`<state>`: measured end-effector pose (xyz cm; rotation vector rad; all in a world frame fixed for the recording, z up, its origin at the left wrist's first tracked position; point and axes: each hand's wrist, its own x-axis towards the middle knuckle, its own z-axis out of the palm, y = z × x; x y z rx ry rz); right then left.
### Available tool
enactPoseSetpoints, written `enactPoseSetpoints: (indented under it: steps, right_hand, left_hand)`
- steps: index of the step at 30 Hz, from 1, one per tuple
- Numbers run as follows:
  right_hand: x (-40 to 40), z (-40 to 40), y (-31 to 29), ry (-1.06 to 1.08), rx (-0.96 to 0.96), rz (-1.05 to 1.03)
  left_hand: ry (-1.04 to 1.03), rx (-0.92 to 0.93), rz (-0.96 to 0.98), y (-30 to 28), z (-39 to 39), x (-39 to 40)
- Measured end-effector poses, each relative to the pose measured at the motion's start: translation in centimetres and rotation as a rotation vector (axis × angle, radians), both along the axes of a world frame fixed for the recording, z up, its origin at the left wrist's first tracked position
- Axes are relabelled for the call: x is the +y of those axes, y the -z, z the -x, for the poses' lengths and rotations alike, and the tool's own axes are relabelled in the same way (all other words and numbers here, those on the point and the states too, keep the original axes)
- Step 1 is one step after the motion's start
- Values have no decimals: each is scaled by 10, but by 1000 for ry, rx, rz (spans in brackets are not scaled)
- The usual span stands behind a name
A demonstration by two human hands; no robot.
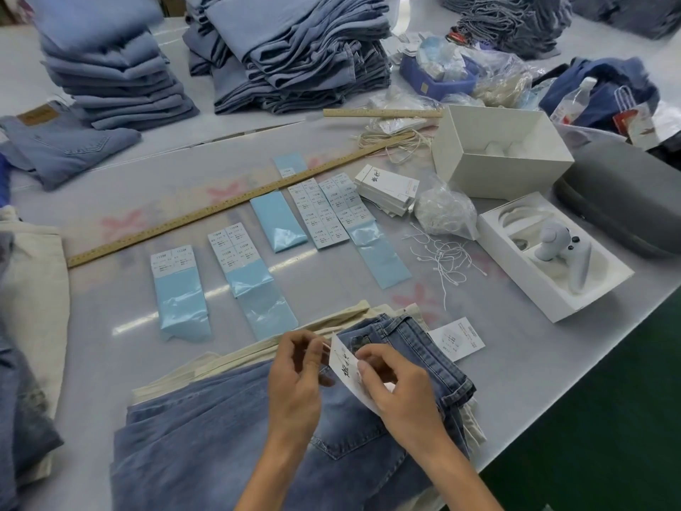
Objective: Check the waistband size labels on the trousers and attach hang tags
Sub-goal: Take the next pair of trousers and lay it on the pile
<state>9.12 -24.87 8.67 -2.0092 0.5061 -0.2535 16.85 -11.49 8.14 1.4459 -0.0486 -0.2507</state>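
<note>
Both forearms cut off by the lower edge. Left hand (294, 378) curled, thumb and forefinger pinching something thin at the top corner of a white hang tag (348, 374); too small to tell whether a string. Right hand (398, 385) pinching the same tag along its right side, covering its lower half. Black brush-style characters on the tag, not readable. Tag held just above the waistband of blue denim trousers (258, 429) lying flat on the worktop (552, 363); waistband size label not made out. Cream-coloured trousers (258, 348) underneath, only their edges showing.

Beside the waistband, a second white card (457, 341) with small print, illegible. Five pale blue sticker strips (180, 293) in a row on the worktop, a sixth partly hidden under a long wooden ruler (228, 208); stickers printed with "1103#" as far as legible, the finer lines blurred. A shorter ruler (381, 113) farther back. Stack of white hang tags (387, 189) bearing the same brush characters, count unclear. Loose white tag strings (442, 260) near a clear bag (446, 212) with more.

Two open white boxes: one (501, 153) with contents hard to see, one (552, 260) holding a pale grey handheld controller (563, 252). Two tall stacks of folded blue trousers (110, 68) at the back, further piles cut off at the top edge. One folded pair (62, 145) with a brown leather patch, lettering unreadable.
</note>
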Motion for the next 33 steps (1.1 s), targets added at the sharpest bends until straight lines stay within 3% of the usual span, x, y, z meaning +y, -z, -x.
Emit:
enactPoseSetpoints:
  steps: [4,8,10,15,19,23,25,28,31,33]
  right_hand:
    - [0,-2,-3,8,-65,165]
    - [0,-10,-24,-86,-291,196]
    - [-1,-9,-32,-126,-360,247]
    - [-21,6,-42,-49,-343,166]
    - [-31,18,-37,-144,-231,370]
    - [-53,33,-24,-171,60,721]
    - [-61,38,-16,-118,193,719]
    - [-64,38,-3,10,198,675]
    - [-62,19,5,149,152,636]
    - [-60,3,8,217,112,630]
  left_hand:
    - [-19,-78,-44,-7,-7,8]
    - [129,-426,-223,-21,-5,2]
    - [164,-510,-218,-27,-6,-3]
    - [288,-413,-87,-33,-8,-11]
    - [314,-193,18,-16,-11,-36]
    - [265,-94,-339,24,-24,-69]
    - [313,-176,-576,40,-28,-82]
    - [409,-378,-832,49,-30,-97]
    - [449,-506,-891,49,-34,-108]
    - [469,-519,-826,47,-40,-109]
